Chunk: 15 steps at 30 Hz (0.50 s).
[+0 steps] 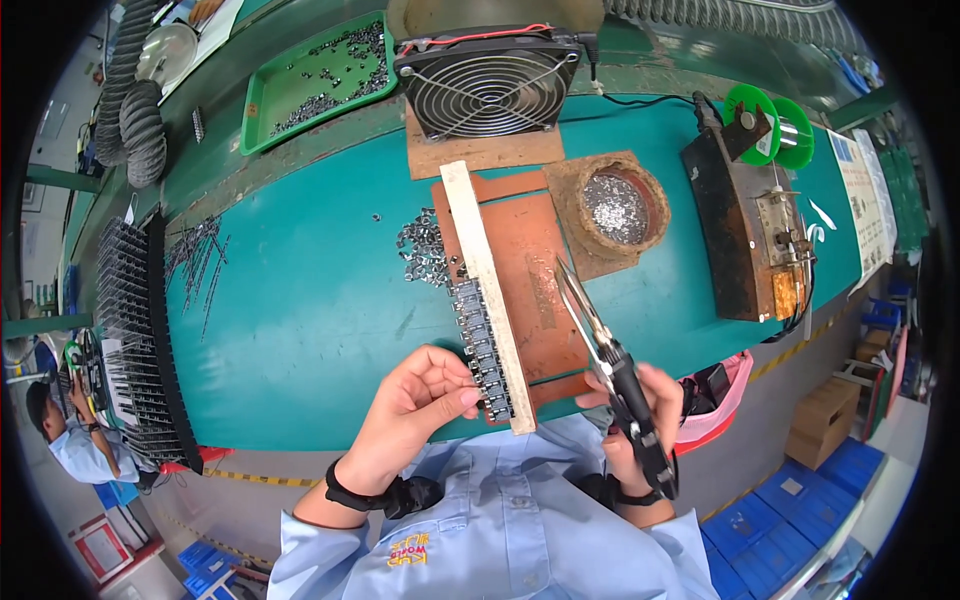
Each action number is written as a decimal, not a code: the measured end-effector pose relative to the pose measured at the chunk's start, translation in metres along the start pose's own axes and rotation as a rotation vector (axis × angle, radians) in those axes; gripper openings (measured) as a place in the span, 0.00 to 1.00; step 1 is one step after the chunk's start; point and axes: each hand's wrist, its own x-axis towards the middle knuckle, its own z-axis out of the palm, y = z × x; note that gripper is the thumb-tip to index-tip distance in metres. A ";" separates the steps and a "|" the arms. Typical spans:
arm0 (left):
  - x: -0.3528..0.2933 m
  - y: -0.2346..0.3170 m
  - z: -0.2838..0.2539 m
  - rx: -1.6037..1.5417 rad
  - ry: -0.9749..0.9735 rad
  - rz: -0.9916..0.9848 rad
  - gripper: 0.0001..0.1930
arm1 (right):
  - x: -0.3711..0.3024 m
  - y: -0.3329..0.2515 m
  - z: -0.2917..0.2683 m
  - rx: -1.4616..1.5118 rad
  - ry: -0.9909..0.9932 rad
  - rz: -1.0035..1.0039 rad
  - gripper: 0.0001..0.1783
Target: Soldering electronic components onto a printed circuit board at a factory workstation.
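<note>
My right hand (pixel 650 410) is wrapped around the black handle of a soldering iron (pixel 627 385). A thin metal tube runs beside its shaft, and its tip points away from me over a reddish-brown board (pixel 525 235). Along the board's left side lies a long whitish bar (pixel 485 265). Small dark electronic parts with metal pins (pixel 478 335) line up against the bar's left edge. At the near end of that row my left hand (pixel 425 395) is closed, thumb and forefinger together against the parts. Whatever sits between those fingertips is too small to make out.
Loose small metal parts (pixel 424 248) lie left of the board. A round solder-filled bowl (pixel 620 207), a fan (pixel 490 88) and a solder-reel stand (pixel 740 215) stand beyond and right. Pin racks (pixel 140 340) line the left; a green tray (pixel 320 85) sits behind.
</note>
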 end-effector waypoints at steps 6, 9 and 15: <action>0.000 0.005 -0.001 -0.017 -0.010 -0.023 0.08 | 0.005 -0.029 -0.039 -0.504 -0.299 -0.305 0.32; 0.002 0.007 -0.002 -0.013 -0.035 -0.032 0.08 | 0.000 -0.039 -0.034 -0.520 -0.288 -0.323 0.28; 0.003 0.007 -0.007 -0.017 -0.077 -0.051 0.08 | 0.008 -0.052 -0.033 -0.568 -0.485 -0.295 0.26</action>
